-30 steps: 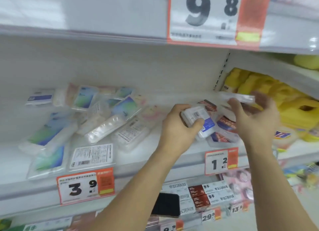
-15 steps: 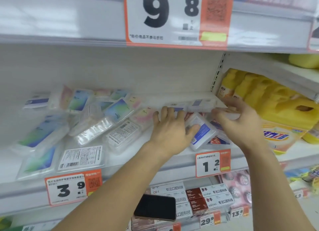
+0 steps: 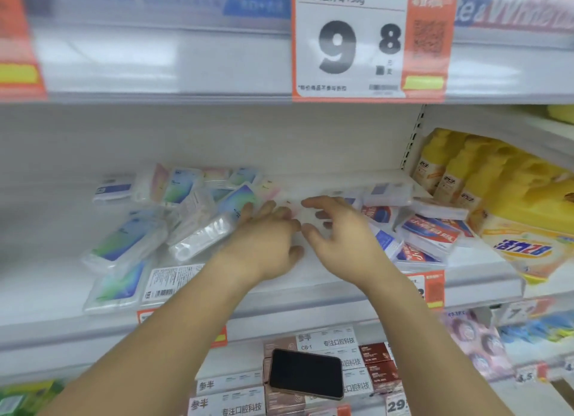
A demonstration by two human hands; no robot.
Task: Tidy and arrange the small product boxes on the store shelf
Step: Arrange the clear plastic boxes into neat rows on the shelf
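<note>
Small clear boxes with blue-green labels (image 3: pixel 130 238) lie jumbled on the left of the white shelf (image 3: pixel 341 279). Red-and-blue labelled boxes (image 3: pixel 428 235) are heaped on the right, and a few clear boxes (image 3: pixel 388 193) stand in a row at the back. My left hand (image 3: pixel 267 238) reaches in with straight fingers touching the boxes at the middle. My right hand (image 3: pixel 338 229) is right beside it, fingers spread and loosely bent near a pale clear box (image 3: pixel 296 212). Blur hides whether that box is pinched.
A large 9.8 price tag (image 3: pixel 351 43) hangs on the shelf edge above. Yellow detergent bottles and bags (image 3: pixel 497 182) fill the bay to the right. On the shelf below, a black phone (image 3: pixel 306 373) lies on toothpaste cartons (image 3: pixel 338 341).
A second ago each hand held a box. Both boxes have been set down on the right heap. Both hands have moved left to the middle of the shelf, and the view has tilted up.
</note>
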